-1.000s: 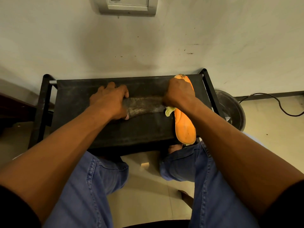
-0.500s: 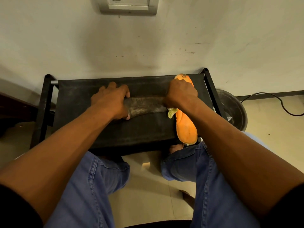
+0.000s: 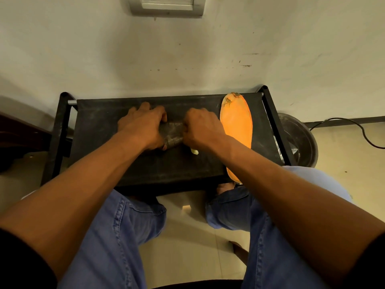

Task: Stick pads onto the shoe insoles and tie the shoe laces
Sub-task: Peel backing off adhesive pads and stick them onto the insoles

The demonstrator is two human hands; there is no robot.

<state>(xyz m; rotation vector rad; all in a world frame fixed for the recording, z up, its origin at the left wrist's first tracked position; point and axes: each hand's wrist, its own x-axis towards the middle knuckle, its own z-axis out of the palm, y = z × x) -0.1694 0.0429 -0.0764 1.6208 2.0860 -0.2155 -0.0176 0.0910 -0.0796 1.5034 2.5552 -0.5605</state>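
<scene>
A dark grey insole (image 3: pixel 172 133) lies across the middle of the black fabric tabletop (image 3: pixel 104 130), and only a short stretch of it is seen between the two hands. Its left part is covered by the left hand (image 3: pixel 143 127), whose fingers are curled down over it, so the grip is closed on the insole. Its right part is pressed and held by the right hand (image 3: pixel 201 127), also with fingers curled; a small pale yellow-green piece (image 3: pixel 194 151) sticks out below this hand, and whether it is held or only lies under the hand cannot be told. Just beside the right hand, to its right, an orange insole (image 3: pixel 237 126) lies lengthwise on the tabletop, its worn toe end at the far edge and its heel end reaching over the near edge. The tabletop is carried by a black metal frame (image 3: pixel 62 126) set against a pale wall (image 3: pixel 187 55). A dark round bin (image 3: pixel 300 140) stands on the floor to the right of the frame, and a black cable (image 3: pixel 354 124) runs along the floor beyond it. Blue jeans (image 3: pixel 116 236) are seen below the forearms.
</scene>
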